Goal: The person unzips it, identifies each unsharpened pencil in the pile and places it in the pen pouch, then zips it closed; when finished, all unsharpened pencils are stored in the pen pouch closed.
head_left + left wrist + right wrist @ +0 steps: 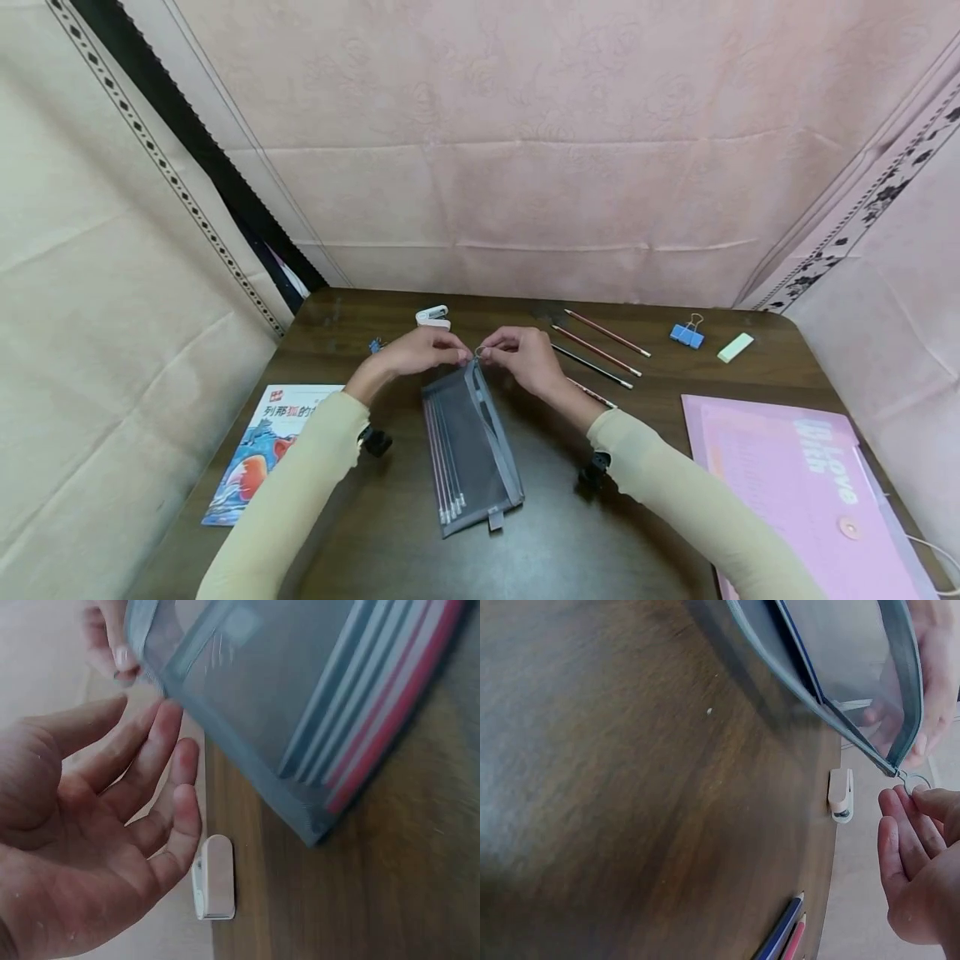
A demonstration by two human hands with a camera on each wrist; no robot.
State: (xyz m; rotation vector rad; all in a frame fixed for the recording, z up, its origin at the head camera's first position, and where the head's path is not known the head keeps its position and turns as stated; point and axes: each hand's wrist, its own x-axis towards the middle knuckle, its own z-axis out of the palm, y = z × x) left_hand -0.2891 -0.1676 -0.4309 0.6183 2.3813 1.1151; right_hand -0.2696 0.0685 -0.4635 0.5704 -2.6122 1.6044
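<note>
A grey see-through zip pouch (pixel 480 454) hangs over the table, its zip side gaping and several pencils (pixel 444 458) lying along its left side. My left hand (pixel 425 352) pinches the pouch's top corner by the zip's end. At that same corner my right hand (pixel 527 358) holds the metal ring (pixel 915 781) of the zip pull between thumb and fingers. The two hands almost meet. In the left wrist view the left hand (pixel 97 817) shows its palm, fingertips at the pouch's edge.
Loose pencils (pixel 597 350) lie right of the right hand. A white stapler (pixel 432 317) stands at the back edge. Further right are a blue binder clip (pixel 687 333), a pale green eraser (pixel 735 347) and pink folders (pixel 795 492). A booklet (pixel 258 454) lies left.
</note>
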